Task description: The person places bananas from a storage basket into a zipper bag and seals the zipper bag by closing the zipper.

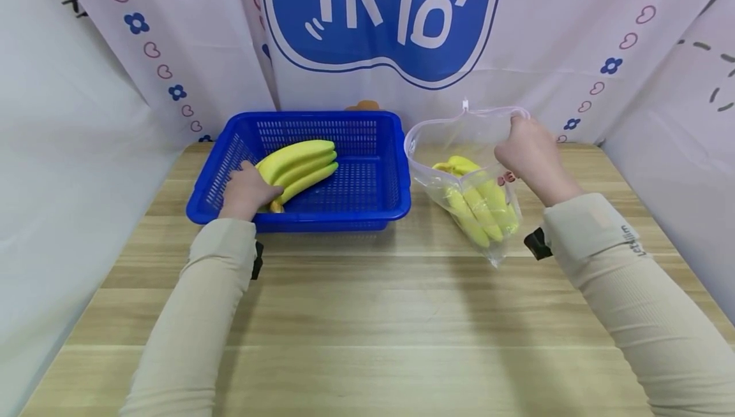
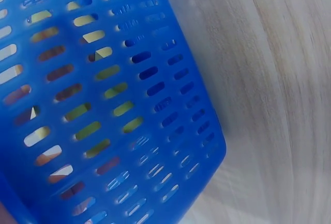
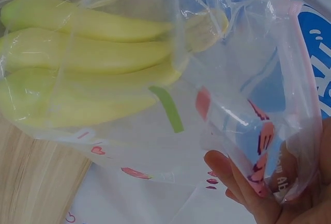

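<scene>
A yellow bunch of bananas [image 1: 298, 165] lies in the blue plastic basket [image 1: 321, 218]. My left hand [image 1: 244, 194] reaches over the basket's near left side and grips the bunch at its left end, thumb in front. Through slots in the basket wall [image 2: 155, 105], yellow-green patches show in the left wrist view. My right hand [image 1: 531, 155] holds the rim of a clear zip bag [image 1: 427, 175] at its right side. Inside that bag is another bunch of bananas [image 1: 479, 210]; its stem end points toward the bag's open mouth in the right wrist view.
Basket and bag stand side by side at the back of the wooden table [image 1: 367, 315]. Behind them hangs a white printed curtain [image 1: 207, 34] with a blue emblem [image 1: 385, 15]. A small orange-brown shape [image 1: 366, 105] shows behind the basket.
</scene>
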### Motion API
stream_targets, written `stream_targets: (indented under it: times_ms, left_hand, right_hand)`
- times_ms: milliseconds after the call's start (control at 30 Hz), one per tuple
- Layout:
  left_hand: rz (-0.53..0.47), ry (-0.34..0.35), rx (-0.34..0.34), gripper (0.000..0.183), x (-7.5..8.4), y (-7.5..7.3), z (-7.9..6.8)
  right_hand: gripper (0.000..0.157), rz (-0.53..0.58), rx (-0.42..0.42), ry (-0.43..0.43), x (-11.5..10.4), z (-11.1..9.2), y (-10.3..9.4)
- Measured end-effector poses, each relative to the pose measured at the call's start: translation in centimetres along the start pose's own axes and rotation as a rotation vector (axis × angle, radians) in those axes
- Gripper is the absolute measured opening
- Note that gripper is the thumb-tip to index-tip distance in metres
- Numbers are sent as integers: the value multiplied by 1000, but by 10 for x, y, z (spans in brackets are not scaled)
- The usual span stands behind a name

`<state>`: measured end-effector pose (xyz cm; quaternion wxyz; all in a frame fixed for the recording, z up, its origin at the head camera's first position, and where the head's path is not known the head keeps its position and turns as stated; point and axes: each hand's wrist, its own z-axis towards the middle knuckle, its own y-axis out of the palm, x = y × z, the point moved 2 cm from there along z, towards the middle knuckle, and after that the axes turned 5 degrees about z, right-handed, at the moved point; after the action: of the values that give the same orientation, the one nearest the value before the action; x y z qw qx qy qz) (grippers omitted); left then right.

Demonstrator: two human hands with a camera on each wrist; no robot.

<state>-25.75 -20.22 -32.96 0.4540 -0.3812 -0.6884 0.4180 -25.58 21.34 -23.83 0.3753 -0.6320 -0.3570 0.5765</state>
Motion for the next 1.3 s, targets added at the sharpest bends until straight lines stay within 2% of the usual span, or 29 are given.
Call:
stream_targets:
  times_ms: [433,667,967,1133,1300]
  left_hand:
    - [-54,7,76,84,2,-3,0]
    - [-148,21,175,80,6,-5,2]
    - [-261,104,298,78,30,-8,-1]
    - [-297,178,365,74,47,-8,-4]
    - [-322,240,403,72,62,-7,-7]
  right_hand:
    - [70,-13,3,-6,0,1,-1]
    - [70,-10,-10,-5,0,1,-1]
    - [70,-6,-3,-16,1,1,0]
    - [68,-8,5,-17,1,1,0]
    - [69,-3,1,-11,0,0,0]
